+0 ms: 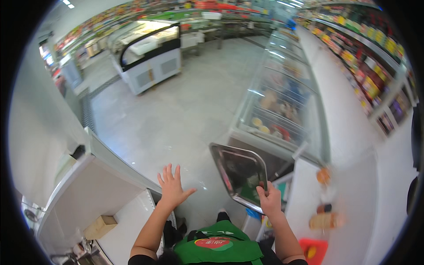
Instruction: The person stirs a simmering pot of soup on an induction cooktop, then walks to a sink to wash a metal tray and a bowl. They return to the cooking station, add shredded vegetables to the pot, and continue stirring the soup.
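Observation:
A rectangular metal tray [240,172] with a shiny rim is tilted in front of me. At its lower right edge, my right hand [271,200] grips it, thumb on the near face. To the left, my left hand [172,187] reaches out with fingers spread and nothing in it, over the grey floor. Below both hands shows the green apron [215,246] I wear, which bears writing.
A glass-topped display freezer [245,131] stands ahead right, beside a white counter [304,185]. A white shelf unit [124,228] with a cardboard box [100,227] is at left. Farther off stand a glass-fronted display case [155,78] and stocked shelves [361,36].

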Demonstrator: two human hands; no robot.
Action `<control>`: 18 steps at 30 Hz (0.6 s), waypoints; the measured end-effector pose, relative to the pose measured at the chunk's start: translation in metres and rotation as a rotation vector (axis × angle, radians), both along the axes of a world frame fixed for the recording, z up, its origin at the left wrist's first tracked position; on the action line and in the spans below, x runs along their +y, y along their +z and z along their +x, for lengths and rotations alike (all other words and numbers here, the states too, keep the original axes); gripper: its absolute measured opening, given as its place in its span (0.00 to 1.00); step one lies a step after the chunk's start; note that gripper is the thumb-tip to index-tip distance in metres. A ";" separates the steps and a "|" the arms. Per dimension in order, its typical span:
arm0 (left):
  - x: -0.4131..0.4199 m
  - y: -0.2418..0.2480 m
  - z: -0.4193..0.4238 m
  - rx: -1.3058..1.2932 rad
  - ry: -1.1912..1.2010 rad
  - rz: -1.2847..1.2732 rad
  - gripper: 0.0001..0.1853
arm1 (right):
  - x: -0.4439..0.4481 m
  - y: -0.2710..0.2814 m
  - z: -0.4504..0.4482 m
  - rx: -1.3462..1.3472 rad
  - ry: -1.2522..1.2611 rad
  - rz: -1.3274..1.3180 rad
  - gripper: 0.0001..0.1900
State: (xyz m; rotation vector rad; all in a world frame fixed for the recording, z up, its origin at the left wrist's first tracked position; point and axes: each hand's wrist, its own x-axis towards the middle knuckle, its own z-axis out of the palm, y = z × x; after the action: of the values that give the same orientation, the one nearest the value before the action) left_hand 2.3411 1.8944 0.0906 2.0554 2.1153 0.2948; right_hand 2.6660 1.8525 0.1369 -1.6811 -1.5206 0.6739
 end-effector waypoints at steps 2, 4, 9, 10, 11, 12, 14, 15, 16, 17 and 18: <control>0.026 -0.005 -0.006 0.012 0.012 0.072 0.55 | 0.060 -0.011 -0.008 0.055 0.085 0.169 0.11; 0.034 -0.007 -0.027 -0.337 0.063 -0.040 0.62 | 0.099 -0.001 -0.040 0.089 0.250 0.126 0.11; 0.088 -0.023 -0.059 -1.249 0.137 0.363 0.45 | 0.206 0.009 -0.106 0.138 0.745 0.176 0.08; 0.104 -0.024 -0.062 -1.290 0.270 0.430 0.40 | 0.222 0.017 -0.121 0.192 0.815 0.106 0.07; 0.116 -0.023 -0.068 -1.323 0.408 0.489 0.36 | 0.238 0.019 -0.134 0.182 0.860 0.139 0.06; 0.131 -0.025 -0.077 -1.240 0.405 0.590 0.30 | 0.255 0.018 -0.146 0.174 0.900 0.172 0.06; 0.147 -0.047 -0.082 -1.216 0.449 0.642 0.24 | 0.294 0.029 -0.171 0.218 1.027 0.286 0.04; 0.171 -0.074 -0.085 -1.257 0.472 0.701 0.18 | 0.321 0.033 -0.185 0.332 0.962 0.281 0.04; 0.190 -0.107 -0.080 -1.279 0.537 0.625 0.17 | 0.343 0.031 -0.192 0.420 0.899 0.238 0.03; 0.200 -0.129 -0.076 -1.295 0.597 0.528 0.16 | 0.362 0.042 -0.205 0.553 0.860 0.207 0.03; 0.215 -0.135 -0.065 -1.168 0.603 0.397 0.16 | 0.380 0.056 -0.219 0.686 0.822 0.187 0.05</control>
State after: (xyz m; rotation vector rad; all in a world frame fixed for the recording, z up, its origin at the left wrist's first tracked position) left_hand 2.2759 2.1098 -0.0441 0.7947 1.7968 1.6054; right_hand 2.4470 2.2323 0.1927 -0.5157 -1.6309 1.3097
